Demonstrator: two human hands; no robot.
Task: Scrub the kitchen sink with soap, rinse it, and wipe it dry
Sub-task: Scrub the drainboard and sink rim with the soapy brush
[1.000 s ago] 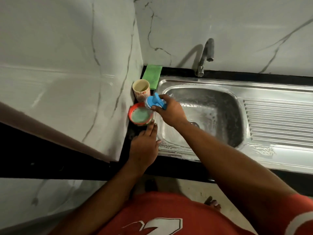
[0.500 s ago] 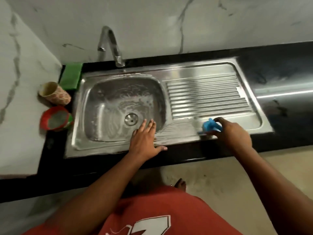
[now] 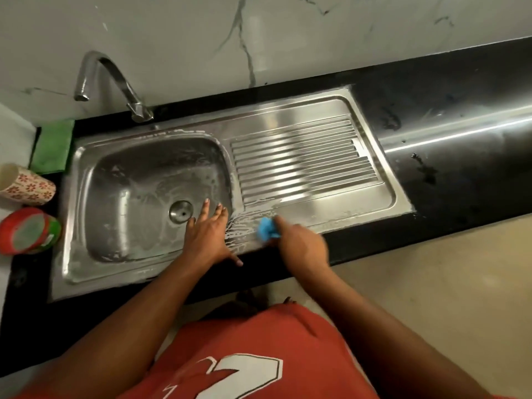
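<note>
The steel sink (image 3: 290, 116) has a soapy basin on the left and a ribbed drainboard (image 3: 305, 165) on the right. My right hand (image 3: 299, 246) grips a blue scrubber (image 3: 266, 230) and presses it on the sudsy front strip of the drainboard, just right of the basin. My left hand (image 3: 208, 237) lies flat with straight fingers on the basin's front right rim, fingertips over the basin near the drain (image 3: 180, 211). The tap (image 3: 106, 82) arches over the back left; no water runs.
A round red soap tub (image 3: 28, 231) and a flowered paper cup (image 3: 26, 185) stand left of the sink by the wall, with a green cloth (image 3: 53, 149) behind them. Black countertop (image 3: 460, 156) stretches to the right with wet spots.
My right hand left the soap tub, carried the scrubber to the drainboard front, then slid it left toward the basin. My left hand moved from the counter's edge onto the sink's front rim.
</note>
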